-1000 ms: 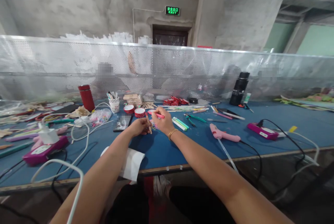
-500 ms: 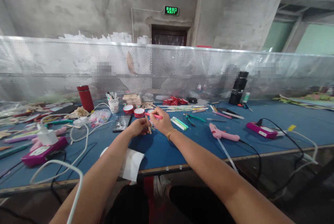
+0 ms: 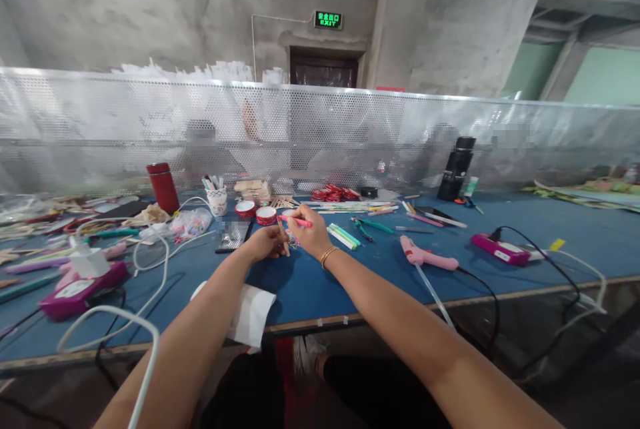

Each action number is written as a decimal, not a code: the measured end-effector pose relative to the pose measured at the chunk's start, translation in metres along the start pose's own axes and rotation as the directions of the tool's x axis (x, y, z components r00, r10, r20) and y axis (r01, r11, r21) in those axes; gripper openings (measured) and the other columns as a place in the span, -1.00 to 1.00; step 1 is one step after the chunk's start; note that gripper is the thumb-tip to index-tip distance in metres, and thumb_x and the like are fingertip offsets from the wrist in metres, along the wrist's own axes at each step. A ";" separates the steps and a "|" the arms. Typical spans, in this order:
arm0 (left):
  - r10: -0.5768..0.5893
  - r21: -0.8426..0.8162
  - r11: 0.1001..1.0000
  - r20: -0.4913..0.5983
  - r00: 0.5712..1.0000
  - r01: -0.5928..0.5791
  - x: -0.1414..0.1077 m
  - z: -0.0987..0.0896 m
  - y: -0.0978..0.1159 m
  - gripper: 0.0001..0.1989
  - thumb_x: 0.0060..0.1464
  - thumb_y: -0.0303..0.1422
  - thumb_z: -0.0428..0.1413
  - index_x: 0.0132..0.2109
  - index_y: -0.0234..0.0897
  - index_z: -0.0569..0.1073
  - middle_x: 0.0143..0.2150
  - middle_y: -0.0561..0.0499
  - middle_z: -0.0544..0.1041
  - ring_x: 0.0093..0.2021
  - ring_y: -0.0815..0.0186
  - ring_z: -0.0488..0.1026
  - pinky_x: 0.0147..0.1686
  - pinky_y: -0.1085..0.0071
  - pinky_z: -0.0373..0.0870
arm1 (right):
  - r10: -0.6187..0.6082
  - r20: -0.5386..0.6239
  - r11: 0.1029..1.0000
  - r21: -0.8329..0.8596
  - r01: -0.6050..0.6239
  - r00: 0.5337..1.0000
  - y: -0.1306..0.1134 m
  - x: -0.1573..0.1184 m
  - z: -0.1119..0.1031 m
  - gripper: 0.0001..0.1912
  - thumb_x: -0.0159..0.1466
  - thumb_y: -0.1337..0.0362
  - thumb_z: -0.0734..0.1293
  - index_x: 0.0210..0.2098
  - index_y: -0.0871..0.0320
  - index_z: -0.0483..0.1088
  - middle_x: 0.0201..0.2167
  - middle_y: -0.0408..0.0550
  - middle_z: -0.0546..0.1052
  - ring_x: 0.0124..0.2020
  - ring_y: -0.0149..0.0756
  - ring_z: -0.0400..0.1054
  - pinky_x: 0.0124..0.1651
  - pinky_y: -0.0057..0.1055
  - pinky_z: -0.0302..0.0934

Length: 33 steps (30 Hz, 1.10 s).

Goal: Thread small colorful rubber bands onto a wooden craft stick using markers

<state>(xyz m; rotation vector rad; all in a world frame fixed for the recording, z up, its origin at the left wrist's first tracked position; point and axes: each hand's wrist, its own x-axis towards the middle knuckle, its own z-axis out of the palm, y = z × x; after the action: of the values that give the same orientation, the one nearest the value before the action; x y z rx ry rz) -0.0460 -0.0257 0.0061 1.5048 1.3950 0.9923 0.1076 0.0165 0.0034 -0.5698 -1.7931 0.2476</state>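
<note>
My left hand (image 3: 269,243) is closed on a thin wooden stick (image 3: 287,247), which slants down between the two hands. In my right hand (image 3: 311,234) is a pink pen (image 3: 299,221), its tip pointing left at the top of the stick. Small colourful pieces (image 3: 293,240) lie on the blue table (image 3: 320,285) between my hands, partly hidden by them. Just behind are two round red-and-white tins (image 3: 266,216). A phone (image 3: 233,235) lies left of my left hand.
Green-handled pliers (image 3: 379,225), glue sticks (image 3: 343,237) and a pink glue gun (image 3: 427,257) lie to the right. A red flask (image 3: 163,187), pen cup (image 3: 217,201) and white cable (image 3: 163,282) are left. White paper (image 3: 253,314) hangs over the front edge.
</note>
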 end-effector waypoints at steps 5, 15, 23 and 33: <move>-0.002 0.009 1.000 -0.008 1.000 0.003 0.000 0.000 0.000 -0.66 -0.19 -0.20 0.31 -0.32 -0.28 0.40 -0.50 0.06 0.53 -0.55 0.41 0.45 -0.55 0.55 0.24 | 0.003 -0.001 1.000 0.001 -0.003 1.000 0.000 -0.001 0.001 -0.89 0.23 0.27 0.23 -0.44 0.08 0.27 -0.47 -0.19 0.43 -0.38 -0.36 0.30 -0.28 -0.46 0.17; 0.006 0.007 1.000 -0.008 1.000 -0.006 0.002 -0.001 -0.002 -0.65 -0.20 -0.19 0.31 -0.30 -0.28 0.40 -0.49 0.05 0.54 -0.54 0.40 0.46 -0.55 0.56 0.23 | 0.007 0.003 1.000 -0.001 -0.007 1.000 0.000 0.000 0.001 -0.90 0.23 0.26 0.22 -0.42 0.08 0.29 -0.46 -0.17 0.44 -0.38 -0.35 0.30 -0.28 -0.46 0.17; 0.002 -0.002 1.000 -0.004 1.000 -0.002 0.002 0.000 -0.002 -0.64 -0.20 -0.18 0.31 -0.31 -0.27 0.40 -0.50 0.06 0.53 -0.53 0.40 0.47 -0.54 0.56 0.24 | 0.004 0.013 1.000 -0.005 -0.004 1.000 0.000 0.000 0.001 -0.89 0.21 0.26 0.24 -0.46 0.07 0.28 -0.48 -0.19 0.42 -0.39 -0.35 0.30 -0.29 -0.47 0.17; -0.006 -0.002 1.000 -0.012 1.000 0.006 0.001 0.000 -0.001 -0.68 -0.16 -0.22 0.29 -0.30 -0.28 0.40 -0.49 0.07 0.52 -0.55 0.41 0.45 -0.55 0.55 0.25 | 0.007 0.009 1.000 -0.004 -0.007 1.000 0.000 0.001 0.001 -0.89 0.21 0.27 0.25 -0.45 0.07 0.27 -0.48 -0.20 0.42 -0.40 -0.36 0.30 -0.28 -0.47 0.16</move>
<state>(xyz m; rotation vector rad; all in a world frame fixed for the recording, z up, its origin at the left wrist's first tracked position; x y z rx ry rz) -0.0463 -0.0242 0.0052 1.4951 1.4057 1.0003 0.1068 0.0165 0.0040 -0.5784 -1.8013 0.2515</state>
